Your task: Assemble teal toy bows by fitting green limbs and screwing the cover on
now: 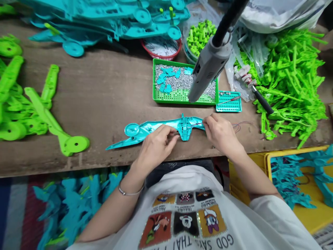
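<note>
A long turquoise plastic part (166, 125) lies across the table in front of me, its hollow, ribbed side up. My left hand (158, 144) rests over its near edge, thumb and fingertips brought together; what they pinch, if anything, is too small to make out. At the part's right end, my right hand (221, 132) is closed on thin wires (238, 126). They run along the hollow inside and trail out on the table to the right of the hand.
Behind the part stand a green tray (186, 101) of screws and small turquoise pieces, and a turquoise tray (229, 108). A grey electric screwdriver (210, 66) hangs above them. Lime-green parts (293, 80) are heaped right, more (43, 114) left. A yellow crate (248, 173) sits below right.
</note>
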The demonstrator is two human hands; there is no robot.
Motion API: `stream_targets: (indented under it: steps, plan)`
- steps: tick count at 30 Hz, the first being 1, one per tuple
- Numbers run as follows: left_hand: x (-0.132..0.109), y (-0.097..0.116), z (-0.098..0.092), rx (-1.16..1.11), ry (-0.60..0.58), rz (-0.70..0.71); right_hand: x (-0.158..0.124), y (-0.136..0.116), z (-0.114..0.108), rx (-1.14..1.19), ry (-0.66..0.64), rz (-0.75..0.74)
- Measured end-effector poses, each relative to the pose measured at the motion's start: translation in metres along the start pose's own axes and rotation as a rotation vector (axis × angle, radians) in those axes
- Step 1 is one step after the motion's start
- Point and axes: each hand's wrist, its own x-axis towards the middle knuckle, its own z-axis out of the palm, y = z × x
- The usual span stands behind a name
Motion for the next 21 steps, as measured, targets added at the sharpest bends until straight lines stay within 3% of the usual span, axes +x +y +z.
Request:
stream_targets:
  steps: [6, 10, 14, 18, 21]
  plan:
    - [-0.003, -0.002, 0.008, -0.08, 0.045, -0.096, 0.008, -0.005, 0.003, 0.021, -0.108, 0.039]
    - [-0.007, -0.002, 0.017, -0.23, 0.075, -0.233, 0.015, -0.004, 0.008, 0.044, -0.157, 0.05]
    - [-0.014, 0.001, 0.038, -0.575, 0.089, -0.379, 0.02, -0.003, 0.013, 0.067, -0.183, 0.051]
    - [-0.015, 0.008, 0.058, -0.945, 0.202, -0.5, 0.021, -0.003, 0.019, 0.089, -0.167, 0.026]
    - [-0.016, 0.013, 0.062, -1.148, 0.26, -0.62, 0.02, 0.0, 0.026, 0.087, -0.16, -0.001]
